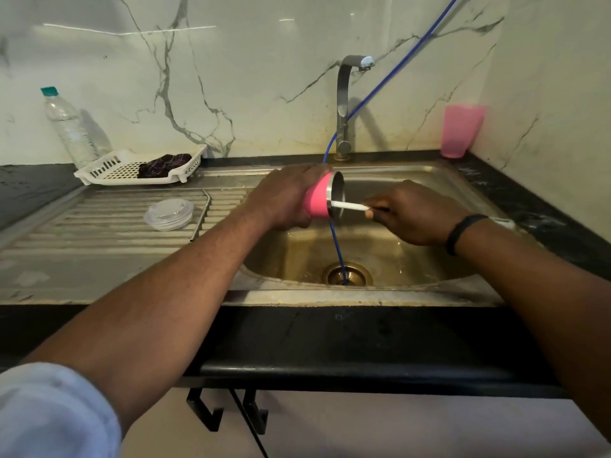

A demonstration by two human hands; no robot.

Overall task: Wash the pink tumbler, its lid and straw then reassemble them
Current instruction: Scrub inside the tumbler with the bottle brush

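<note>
My left hand point(285, 196) grips the pink tumbler point(320, 202), which lies on its side over the sink with its steel mouth facing right. My right hand point(410, 213) pinches a thin white brush handle point(349, 205) whose far end reaches into the tumbler's mouth; the brush head is hidden inside. The clear lid point(169, 213) lies flat on the ribbed drainboard to the left. The metal straw point(202, 214) lies beside it, bent at its top end.
The steel sink point(390, 259) has a brass drain, and a blue hose point(337, 246) runs down into it. The tap point(345, 104) stands behind. A white basket point(109, 166) with a dark cloth, a water bottle point(67, 125) and a pink cup point(460, 130) line the back.
</note>
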